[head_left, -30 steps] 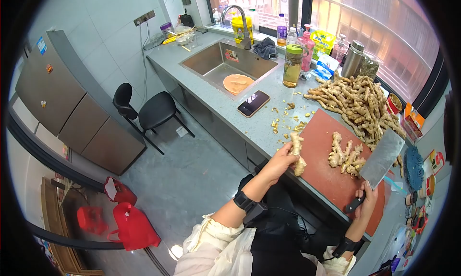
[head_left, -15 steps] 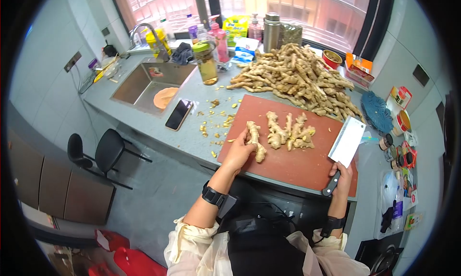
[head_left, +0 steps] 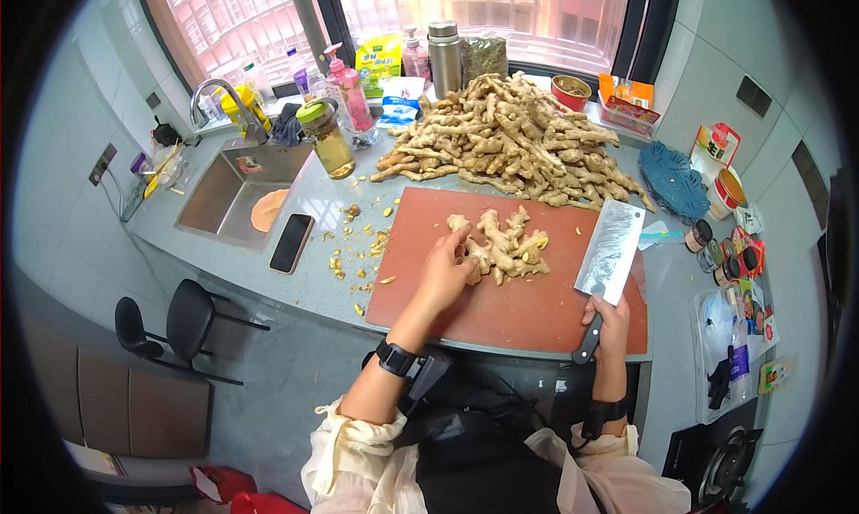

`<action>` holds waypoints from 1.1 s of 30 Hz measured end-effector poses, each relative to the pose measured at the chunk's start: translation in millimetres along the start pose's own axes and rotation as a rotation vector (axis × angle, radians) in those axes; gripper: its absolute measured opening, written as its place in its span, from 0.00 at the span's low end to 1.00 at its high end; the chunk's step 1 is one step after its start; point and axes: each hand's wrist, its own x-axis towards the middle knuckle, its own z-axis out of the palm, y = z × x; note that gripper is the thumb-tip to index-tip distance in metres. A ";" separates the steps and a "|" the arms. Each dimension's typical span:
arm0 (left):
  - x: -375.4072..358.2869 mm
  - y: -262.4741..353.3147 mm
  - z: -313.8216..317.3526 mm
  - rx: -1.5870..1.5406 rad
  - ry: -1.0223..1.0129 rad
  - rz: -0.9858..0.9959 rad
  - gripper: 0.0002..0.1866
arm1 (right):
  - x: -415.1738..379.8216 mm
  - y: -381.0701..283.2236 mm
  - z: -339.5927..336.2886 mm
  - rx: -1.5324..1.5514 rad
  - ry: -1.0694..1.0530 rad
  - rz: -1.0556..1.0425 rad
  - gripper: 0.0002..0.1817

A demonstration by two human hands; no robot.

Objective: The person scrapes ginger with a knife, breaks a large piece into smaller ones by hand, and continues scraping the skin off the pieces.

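Observation:
My left hand [head_left: 446, 271] is closed round a piece of ginger [head_left: 458, 221] on the red-brown cutting board [head_left: 420, 310]; the fingers hide much of that piece. Right beside the fingertips lie more knobbly pieces of ginger [head_left: 506, 243]. My right hand [head_left: 609, 322] grips the black handle of a cleaver [head_left: 611, 251], whose broad blade points away from me over the board's right side. Behind the board rises a large heap of ginger [head_left: 519, 143].
Ginger scraps [head_left: 351, 246] and a phone [head_left: 292, 243] lie left of the board, near the sink [head_left: 215, 192]. A tea bottle [head_left: 327, 143] and steel flask [head_left: 444, 59] stand behind. At right are a blue dish [head_left: 673, 181], jars [head_left: 711, 255] and a plastic tray [head_left: 702, 371].
The view has shifted right. My left hand has moved right across the board with its ginger, up to the other pieces. My right hand still holds the cleaver.

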 end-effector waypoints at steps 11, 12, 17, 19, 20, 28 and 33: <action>-7.8 -7.6 5.7 0.066 -0.009 0.017 0.33 | -2.8 -0.9 2.8 -0.045 -0.010 0.012 0.07; -7.6 -5.3 5.8 0.078 -0.001 0.029 0.34 | -3.2 -0.6 2.6 -0.044 -0.015 0.017 0.07; -7.0 6.3 6.4 0.087 -0.049 0.024 0.34 | -3.6 1.4 3.1 -0.033 -0.017 0.013 0.09; -5.9 7.6 8.2 0.103 -0.091 -0.002 0.34 | -4.7 -1.3 4.7 -0.027 -0.019 0.015 0.09; -5.8 8.3 9.2 0.105 -0.088 0.003 0.34 | -5.2 -2.3 5.1 -0.025 -0.021 0.024 0.09; -2.4 18.3 23.6 -0.047 -0.247 0.009 0.34 | -6.1 -3.9 6.4 -0.019 -0.016 0.025 0.07; 5.3 18.1 24.1 0.005 -0.302 0.025 0.33 | -4.9 0.5 4.4 0.002 -0.022 0.008 0.07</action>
